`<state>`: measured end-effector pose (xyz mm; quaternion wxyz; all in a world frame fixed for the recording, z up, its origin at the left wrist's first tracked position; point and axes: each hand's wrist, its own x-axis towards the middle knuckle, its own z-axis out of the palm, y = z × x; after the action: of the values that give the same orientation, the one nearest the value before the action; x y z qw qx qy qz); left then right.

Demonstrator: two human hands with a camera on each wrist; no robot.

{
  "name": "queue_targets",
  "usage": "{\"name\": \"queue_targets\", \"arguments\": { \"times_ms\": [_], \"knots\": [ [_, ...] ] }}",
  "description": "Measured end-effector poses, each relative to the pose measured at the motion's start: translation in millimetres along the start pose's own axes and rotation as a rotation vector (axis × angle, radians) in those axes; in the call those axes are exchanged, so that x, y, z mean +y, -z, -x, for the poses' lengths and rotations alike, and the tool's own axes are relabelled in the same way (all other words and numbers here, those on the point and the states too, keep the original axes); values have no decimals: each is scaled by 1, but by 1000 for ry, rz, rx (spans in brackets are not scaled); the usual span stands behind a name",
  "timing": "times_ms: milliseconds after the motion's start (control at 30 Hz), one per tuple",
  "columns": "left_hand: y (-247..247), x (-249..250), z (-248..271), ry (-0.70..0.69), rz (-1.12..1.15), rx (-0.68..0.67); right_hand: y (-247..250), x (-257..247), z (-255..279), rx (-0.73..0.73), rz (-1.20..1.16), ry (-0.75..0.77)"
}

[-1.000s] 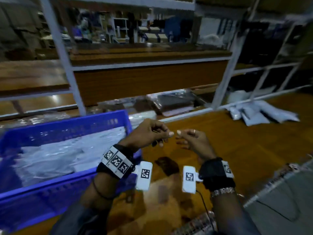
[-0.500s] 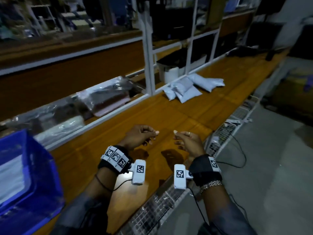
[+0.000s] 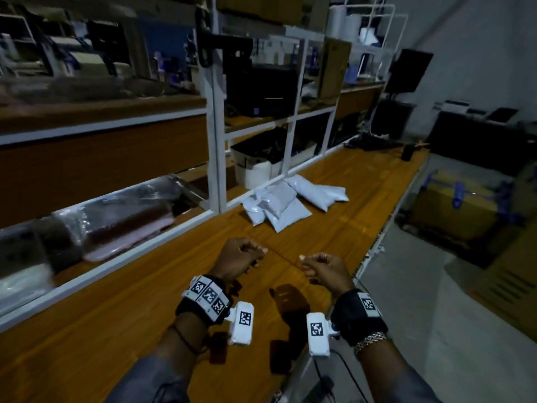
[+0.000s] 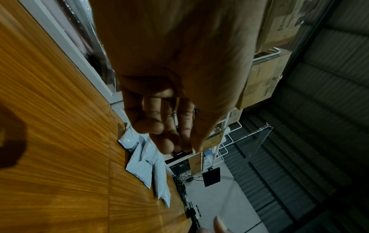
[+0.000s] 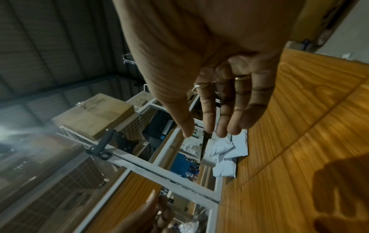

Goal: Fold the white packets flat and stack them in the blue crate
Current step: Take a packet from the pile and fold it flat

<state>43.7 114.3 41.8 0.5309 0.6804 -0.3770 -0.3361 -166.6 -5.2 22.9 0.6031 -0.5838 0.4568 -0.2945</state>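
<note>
My left hand (image 3: 238, 258) hangs over the orange wood-grain workbench (image 3: 145, 315) with fingers loosely curled and nothing in them; my right hand (image 3: 324, 269) hovers beside it, a little apart, fingers relaxed and nearly straight in the wrist view, also holding nothing. The pile of soft white plastic packets (image 3: 286, 203) lies well ahead of both hands on the bench, against the foot of the white metal shelving frame (image 3: 216, 158), several overlapping and still puffy. Bare bench top lies between my hands and that pile. The blue crate does not show in any view. Behind the frame's low rail, to my left, lie clear-wrapped brown bundles (image 3: 122, 219); a white bin (image 3: 255, 171) sits on the low shelf just behind the packets. Brown cardboard boxes (image 3: 459, 210) stand on the grey floor (image 3: 406, 301) to my right.
</note>
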Motion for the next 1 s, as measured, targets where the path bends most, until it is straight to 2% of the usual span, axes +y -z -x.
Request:
{"name": "queue_targets", "arguments": {
  "times_ms": [333,467,600,733,800,900,1000],
  "knots": [
    [-9,-18,-81,146,86,136,-1,-24,-119,-97,132,40],
    [-12,-17,-127,175,54,266,-3,-37,-185,-135,166,98],
    [-23,-7,-191,144,-43,430,-4,-46,-257,-146,256,121],
    [-42,-5,-255,69,-185,474,-7,-49,-334,-219,423,158],
    [-53,-5,-280,87,-246,448,-12,-48,-369,-252,592,243],
    [-64,-13,-306,186,-356,402,-24,-55,-407,-359,926,509],
    [-69,-26,-320,210,-535,366,-39,-59,-431,-446,1243,660]
  ]
}}
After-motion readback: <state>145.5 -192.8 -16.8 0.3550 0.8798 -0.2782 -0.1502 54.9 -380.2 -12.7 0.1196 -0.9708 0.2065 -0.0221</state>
